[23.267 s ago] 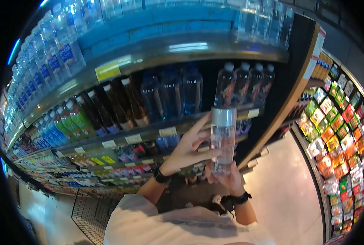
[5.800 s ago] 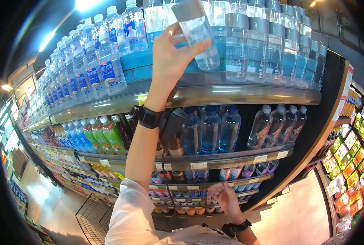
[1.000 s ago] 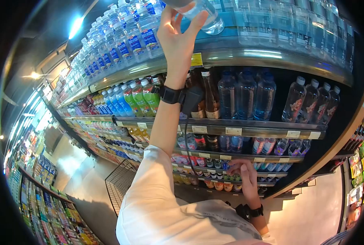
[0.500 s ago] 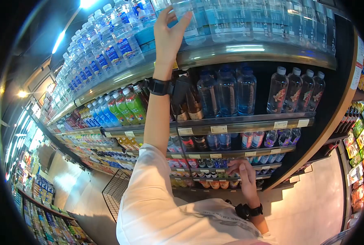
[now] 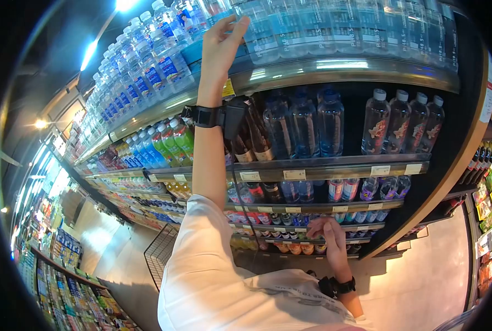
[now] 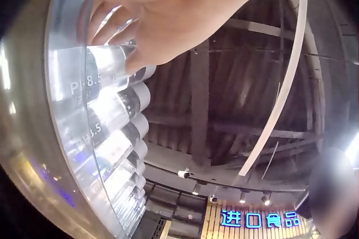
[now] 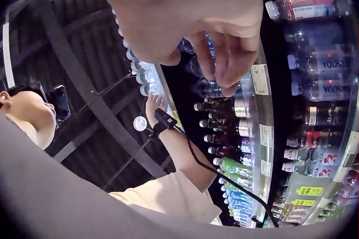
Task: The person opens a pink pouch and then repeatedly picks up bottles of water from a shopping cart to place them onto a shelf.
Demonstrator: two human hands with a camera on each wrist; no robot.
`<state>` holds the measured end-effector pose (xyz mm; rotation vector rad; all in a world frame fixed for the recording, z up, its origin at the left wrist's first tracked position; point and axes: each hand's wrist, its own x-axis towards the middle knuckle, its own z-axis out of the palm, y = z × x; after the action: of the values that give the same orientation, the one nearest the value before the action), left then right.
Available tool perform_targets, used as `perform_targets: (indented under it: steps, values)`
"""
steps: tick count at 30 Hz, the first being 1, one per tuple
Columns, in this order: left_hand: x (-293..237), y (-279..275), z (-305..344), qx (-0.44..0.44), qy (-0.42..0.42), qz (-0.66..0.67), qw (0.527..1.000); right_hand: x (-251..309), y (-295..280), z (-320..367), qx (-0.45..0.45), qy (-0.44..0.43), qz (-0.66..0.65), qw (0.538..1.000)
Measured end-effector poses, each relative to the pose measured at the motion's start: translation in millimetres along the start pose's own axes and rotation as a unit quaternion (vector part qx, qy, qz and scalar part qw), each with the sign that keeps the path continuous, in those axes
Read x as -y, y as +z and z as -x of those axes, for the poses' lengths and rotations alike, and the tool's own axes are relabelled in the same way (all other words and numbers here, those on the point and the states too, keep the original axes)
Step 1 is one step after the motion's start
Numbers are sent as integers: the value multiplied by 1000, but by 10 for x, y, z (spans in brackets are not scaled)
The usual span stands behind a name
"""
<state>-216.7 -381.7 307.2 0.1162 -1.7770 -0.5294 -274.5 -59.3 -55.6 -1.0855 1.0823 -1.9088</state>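
Supermarket drinks aisle: a clear water bottle [image 5: 255, 30] is seen standing upright at the front of the top shelf [image 5: 340, 69], at 12 o'clock in the head view. Its long axis is vertical and its cap end is turned up, out of the picture. It is set at the left end of a row of matching bottles [image 5: 334, 27], touching the next one.

The left hand [image 5: 221, 47] is raised to it. Its fingers [image 6: 146, 54] are laid almost straight against the bottle's side, touching but not wrapped round it. On the pale label [image 6: 84, 85] under those fingers, "P 8.5" can be read in the left wrist view, and the same print is repeated on the bottles behind.

The right hand [image 5: 328, 234] is held low at 5 o'clock, in front of the lower shelf rails, its fingers loosely curled with nothing in them. Whether the rail is touched cannot be told.

A yellow tag [image 5: 228, 88] is fixed to the top shelf's edge beside the raised wrist, its print too small to read. "SODA" is legible on a bottle [image 7: 328, 65] in the right wrist view. A blue lit sign [image 6: 261, 218] reading "进口食品" is shown under the ceiling. A wire basket [image 5: 159, 255] is seen at 7 o'clock and snack packets [image 5: 491, 193] at 3 o'clock.
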Motion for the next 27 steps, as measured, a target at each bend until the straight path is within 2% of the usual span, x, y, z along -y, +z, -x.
perform_targets:
  steps: [7, 10, 13, 15, 16, 17, 20, 23, 24, 26, 27]
  values:
    - [-87, -50, 28, 29, -55, 11, 998, 6, -97, 26, 27, 17, -20, 999]
    - [-152, -19, 138, 0, 8, -37, 999, -8, -143, 26, 35, 20, -49, 998]
    - [-305, -131, 401, -103, 50, 18, 993, -150, -175, 78, 35, 35, -72, 996]
    - [-460, -362, 750, -123, 51, 18, 991, -193, -152, 42, 43, 48, -81, 995]
    - [-552, -481, 962, -130, 26, -1, 991, -199, -129, 47, 52, 60, -83, 993]
    - [-575, -671, 1185, -127, -1, -49, 991, -214, -104, 56, 60, 74, -86, 992]
    - [-555, -1217, 1820, -102, -104, -62, 987, -267, 83, 51, 78, 93, -67, 990]
    - [-139, -2214, 2502, -54, -185, -143, 971, -362, 381, 61, 103, 132, -34, 985]
    - [44, -2588, 2727, -54, -221, -109, 968, -459, 487, 46, 105, 130, -24, 986]
    - [483, -3377, 3216, -71, -307, -118, 942, -705, 776, 130, 112, 144, -10, 983]
    - [535, -3553, 3390, -104, -335, -117, 929, -748, 937, 138, 116, 144, 22, 982]
